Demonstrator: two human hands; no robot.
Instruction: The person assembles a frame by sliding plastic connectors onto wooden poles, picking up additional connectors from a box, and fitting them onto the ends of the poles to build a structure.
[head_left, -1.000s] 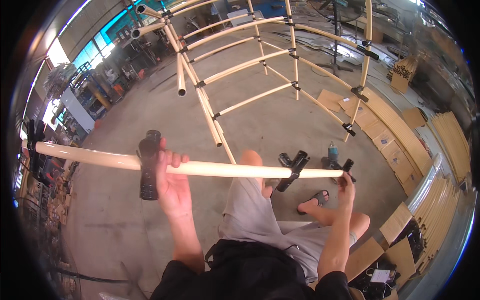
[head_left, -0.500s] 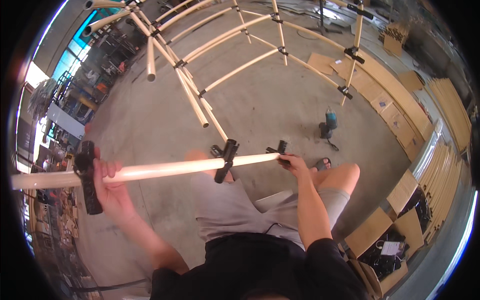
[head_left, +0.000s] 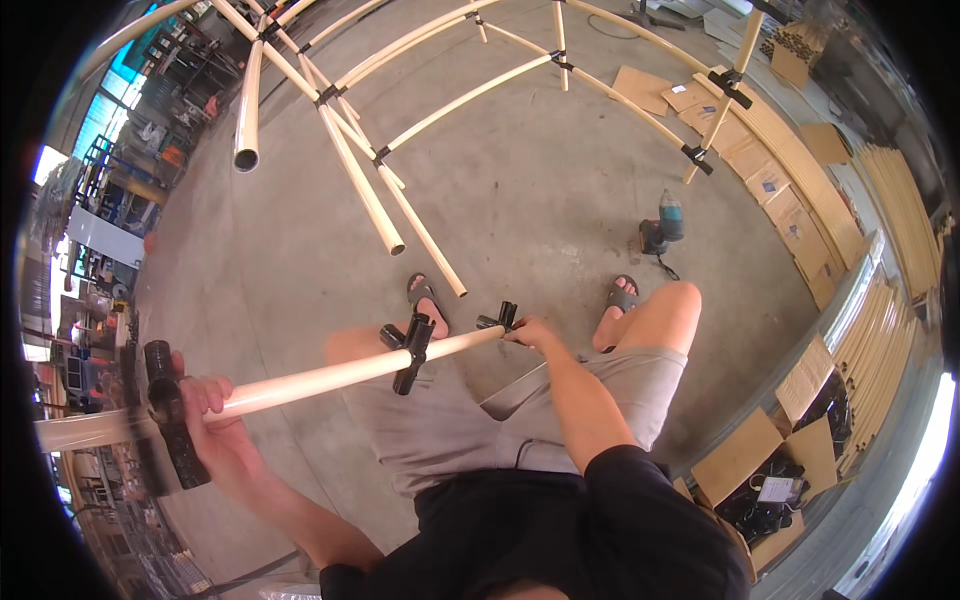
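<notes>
A long cream pipe point(head_left: 310, 383) lies across in front of me above my thighs, its right end tilted slightly up. My left hand point(head_left: 218, 425) is wrapped round it near the left end, right against a black joint point(head_left: 172, 415). Another black joint point(head_left: 412, 355) sits around the middle of the pipe. At the right end is a smaller black joint point(head_left: 497, 319), where my right hand point(head_left: 530, 335) grips the pipe with its fingers closed.
A frame of cream pipes point(head_left: 350, 165) with black joints stands ahead, open pipe ends pointing toward me. A cordless power tool point(head_left: 660, 228) stands on the floor. Flattened cardboard point(head_left: 765, 185), pipe bundles point(head_left: 885, 340) and an open carton point(head_left: 740, 465) of black parts line the right side.
Both hands and the pipe have come lower and nearer my lap, the right end also shifting left. The pipe now sits clear of the standing frame's nearest pipe end in view.
</notes>
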